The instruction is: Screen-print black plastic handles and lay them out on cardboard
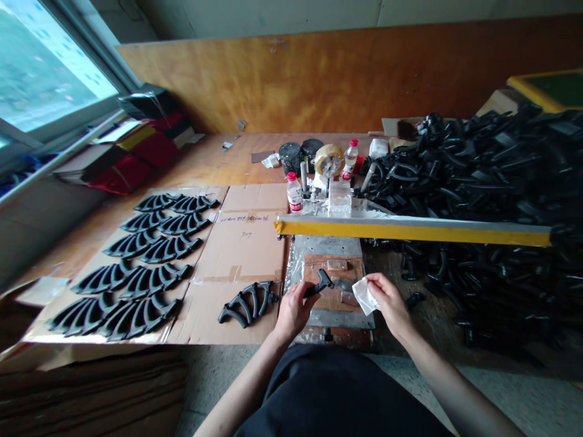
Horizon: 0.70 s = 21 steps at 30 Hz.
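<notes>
Gripped in my left hand (294,308) is a black curved plastic part (324,281), its wider end pointing up and right over the work plate. My right hand (389,303) pinches a crumpled white cloth or tissue (365,295), held a little apart from the part. Beneath both hands lies a metal plate (319,244) with a wooden block fixture (337,265) on it. Left of my left hand, a short row of similar black parts (248,303) rests on the cardboard (241,252).
Rows of nested black parts (141,282) cover the cardboard's left side. A yellow-edged bar (410,230) crosses beyond the plate. A large heap of black parts (478,170) fills the right. Bottles with red caps (294,193), dark cans (290,159) and a tape roll (328,161) stand behind.
</notes>
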Motion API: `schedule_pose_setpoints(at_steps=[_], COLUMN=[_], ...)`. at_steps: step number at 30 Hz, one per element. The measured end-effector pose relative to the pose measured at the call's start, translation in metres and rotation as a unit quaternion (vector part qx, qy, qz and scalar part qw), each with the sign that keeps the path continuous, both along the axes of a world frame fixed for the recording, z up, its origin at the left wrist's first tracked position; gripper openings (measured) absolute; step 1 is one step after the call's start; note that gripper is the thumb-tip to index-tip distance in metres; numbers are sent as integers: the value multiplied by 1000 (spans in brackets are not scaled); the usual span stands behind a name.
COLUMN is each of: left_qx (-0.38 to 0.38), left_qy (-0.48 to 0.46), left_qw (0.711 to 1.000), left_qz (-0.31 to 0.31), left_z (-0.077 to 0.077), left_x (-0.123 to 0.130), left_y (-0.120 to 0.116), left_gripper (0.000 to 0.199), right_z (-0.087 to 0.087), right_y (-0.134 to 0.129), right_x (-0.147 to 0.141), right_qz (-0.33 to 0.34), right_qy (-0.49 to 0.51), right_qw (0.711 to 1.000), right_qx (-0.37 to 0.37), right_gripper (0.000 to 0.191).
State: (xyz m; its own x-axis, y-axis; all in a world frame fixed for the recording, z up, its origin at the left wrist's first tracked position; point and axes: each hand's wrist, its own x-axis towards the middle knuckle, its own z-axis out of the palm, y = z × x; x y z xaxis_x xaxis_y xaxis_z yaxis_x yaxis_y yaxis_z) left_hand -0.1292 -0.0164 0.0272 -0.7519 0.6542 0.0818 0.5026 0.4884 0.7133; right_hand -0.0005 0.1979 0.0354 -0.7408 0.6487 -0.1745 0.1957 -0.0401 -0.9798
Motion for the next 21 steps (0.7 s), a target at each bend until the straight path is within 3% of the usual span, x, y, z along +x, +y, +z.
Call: schedule_pose_setpoints(at_steps=[3, 5, 8, 11, 14, 17, 19, 21], left_qx=[-43, -55, -12, 72, 141, 190, 199, 194], left_qy=[-51, -78, -86, -101, -264, -408, -411, -369], left_qw=[997, 994, 989, 980, 940, 888, 889, 908], left_qz=[-27, -58, -118, -153, -164, -96, -28, 46], left_z=[-4, -6, -3, 10, 21, 16, 4, -8], left_x=[6, 11, 16, 21, 28, 27, 13, -18], left_y=[19, 41, 78, 107, 115, 106, 92, 75], left_gripper=[12, 13, 27, 41, 49, 52, 50, 45], right_z=[0, 2, 9, 15, 17, 15, 11, 6], right_y=[8, 17, 32, 39, 25, 0, -13, -16], right_x=[8, 14, 21, 18, 4, -14, -25, -30], right_qz=[-72, -107, -161, -190, -171, -119, -72, -32], right_qy=[-4, -1, 31, 78, 87, 65, 49, 35], right_qw=[990, 981, 973, 969, 975, 985, 992, 997], right_qx=[-120, -160, -161, -138, -114, -105, -93, -64], right_gripper=[38, 42, 43, 42, 41, 43, 45, 48])
